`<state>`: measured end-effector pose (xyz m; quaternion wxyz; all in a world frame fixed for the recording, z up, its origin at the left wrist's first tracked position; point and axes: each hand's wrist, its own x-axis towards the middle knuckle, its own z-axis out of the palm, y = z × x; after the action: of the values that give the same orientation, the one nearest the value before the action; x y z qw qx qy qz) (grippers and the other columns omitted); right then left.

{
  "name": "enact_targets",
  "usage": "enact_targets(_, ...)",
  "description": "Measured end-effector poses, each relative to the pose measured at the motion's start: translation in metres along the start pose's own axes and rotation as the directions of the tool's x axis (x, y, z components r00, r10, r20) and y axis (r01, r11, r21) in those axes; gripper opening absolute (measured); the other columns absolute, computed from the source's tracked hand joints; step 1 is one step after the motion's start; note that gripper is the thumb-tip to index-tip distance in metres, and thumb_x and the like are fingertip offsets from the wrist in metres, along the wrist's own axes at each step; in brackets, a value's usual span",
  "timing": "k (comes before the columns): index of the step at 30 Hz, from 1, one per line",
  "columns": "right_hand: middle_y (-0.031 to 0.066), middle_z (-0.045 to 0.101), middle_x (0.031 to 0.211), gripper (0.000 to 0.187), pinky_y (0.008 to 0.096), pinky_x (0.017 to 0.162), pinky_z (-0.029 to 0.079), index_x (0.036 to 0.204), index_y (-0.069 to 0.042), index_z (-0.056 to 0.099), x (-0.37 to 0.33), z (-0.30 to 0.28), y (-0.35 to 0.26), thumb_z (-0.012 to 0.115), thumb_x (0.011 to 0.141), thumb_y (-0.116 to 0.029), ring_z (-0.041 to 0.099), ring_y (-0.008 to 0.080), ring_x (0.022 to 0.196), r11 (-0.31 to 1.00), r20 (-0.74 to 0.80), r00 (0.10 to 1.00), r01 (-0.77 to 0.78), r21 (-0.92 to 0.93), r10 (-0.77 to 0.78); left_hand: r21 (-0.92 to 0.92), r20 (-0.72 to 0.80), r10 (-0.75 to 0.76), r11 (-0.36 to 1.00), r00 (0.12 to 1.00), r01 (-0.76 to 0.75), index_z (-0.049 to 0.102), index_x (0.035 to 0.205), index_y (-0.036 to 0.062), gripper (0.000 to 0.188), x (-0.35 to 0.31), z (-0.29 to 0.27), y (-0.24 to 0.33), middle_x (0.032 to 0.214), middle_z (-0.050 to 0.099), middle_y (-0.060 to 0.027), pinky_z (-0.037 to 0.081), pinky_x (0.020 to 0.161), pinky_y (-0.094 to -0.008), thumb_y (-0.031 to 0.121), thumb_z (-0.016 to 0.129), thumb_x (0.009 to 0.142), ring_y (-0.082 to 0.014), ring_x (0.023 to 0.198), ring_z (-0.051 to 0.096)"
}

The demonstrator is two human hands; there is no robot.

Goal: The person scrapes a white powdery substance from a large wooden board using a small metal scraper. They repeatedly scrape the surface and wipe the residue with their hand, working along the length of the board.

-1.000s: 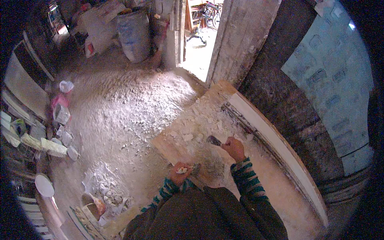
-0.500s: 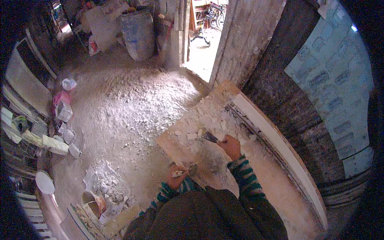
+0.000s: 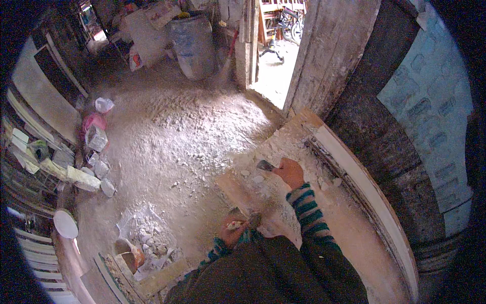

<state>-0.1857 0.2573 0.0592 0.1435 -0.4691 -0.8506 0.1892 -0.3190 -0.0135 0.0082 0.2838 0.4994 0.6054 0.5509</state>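
Note:
My right hand point(image 3: 291, 174) is closed around a putty knife point(image 3: 265, 165), its dark blade pointing left, low over the far-left part of a dusty wooden board point(image 3: 237, 191). A pale flake point(image 3: 258, 179) lies on the board just nearer than the blade. My left hand point(image 3: 233, 231), near the board's left edge and close to my body, is closed on a tool with a dark, flat end point(image 3: 254, 220). Something whitish shows between its fingers; whether it is the tool's handle I cannot make out. Both sleeves are striped green and grey.
A long pale strip point(image 3: 364, 187) edges the board on the right. Rubble point(image 3: 148, 235) and an orange-brown pot point(image 3: 132, 254) lie at lower left. Bags and blocks point(image 3: 96, 138) line the left wall. A blue barrel point(image 3: 192, 45) stands beyond, left of a bright doorway point(image 3: 276, 76).
The view has shifted, so the scene sits further right. My right hand and the putty knife have moved towards the board's far-left edge; several pale pieces there are gone from the board.

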Motion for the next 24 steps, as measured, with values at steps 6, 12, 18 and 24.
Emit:
enact_targets(6, 0.0122, 0.055, 0.064, 0.036, 0.039, 0.053, 0.041, 0.067, -0.004, 0.054, -0.07, -0.047, 0.032, 0.073, 0.067, -0.035, 0.055, 0.028, 0.06, 0.972, -0.013, 0.979, -0.202, 0.118, 0.205, -0.393, 0.006, -0.259, 0.888, 0.966, 0.241, 0.061, 0.076, 0.0057, 0.011, 0.065, 0.055, -0.026, 0.074, 0.062, -0.0068, 0.048, 0.061, -0.0314, 0.012, 0.07, 0.074, -0.0158, 0.067, 0.06)
enact_targets(12, 0.0128, 0.057, 0.061, 0.036, 0.038, 0.053, 0.041, 0.068, -0.003, 0.053, -0.17, -0.06, 0.067, 0.073, 0.068, -0.033, 0.055, 0.0265, 0.056, 0.907, -0.092, 0.902, -0.417, 0.058, 0.421, 0.038, 0.229, -0.22, 0.975, 0.948, 0.217, 0.059, 0.079, 0.0055, 0.014, 0.156, 0.049, -0.047, 0.065, 0.059, -0.0058, 0.048, 0.057, -0.0328, 0.018, 0.064, 0.077, -0.0145, 0.061, 0.059)
enact_targets(18, 0.0117, 0.057, 0.061, 0.033, 0.0361, 0.053, 0.042, 0.069, -0.003, 0.053, -0.236, -0.063, 0.077, 0.073, 0.069, -0.029, 0.055, 0.0255, 0.056, 0.812, -0.18, 0.792, -0.573, 0.109, 0.583, 0.111, 0.155, -0.203, 0.976, 0.967, 0.187, 0.056, 0.075, 0.0057, 0.013, 0.215, 0.016, -0.075, 0.067, 0.059, -0.0061, 0.048, 0.06, -0.0327, 0.016, 0.063, 0.077, -0.0183, 0.06, 0.057)
enact_targets(24, 0.0121, 0.057, 0.061, 0.03, 0.0358, 0.054, 0.042, 0.069, -0.003, 0.053, -0.257, -0.078, 0.06, 0.073, 0.069, -0.024, 0.055, 0.0254, 0.057, 0.786, -0.246, 0.747, -0.598, 0.156, 0.617, 0.239, 0.083, 0.019, 0.97, 0.996, -0.039, 0.053, 0.083, 0.0067, 0.015, 0.245, 0.006, -0.027, 0.068, 0.058, -0.0036, 0.047, 0.06, -0.0293, 0.013, 0.065, 0.077, -0.0141, 0.062, 0.055)
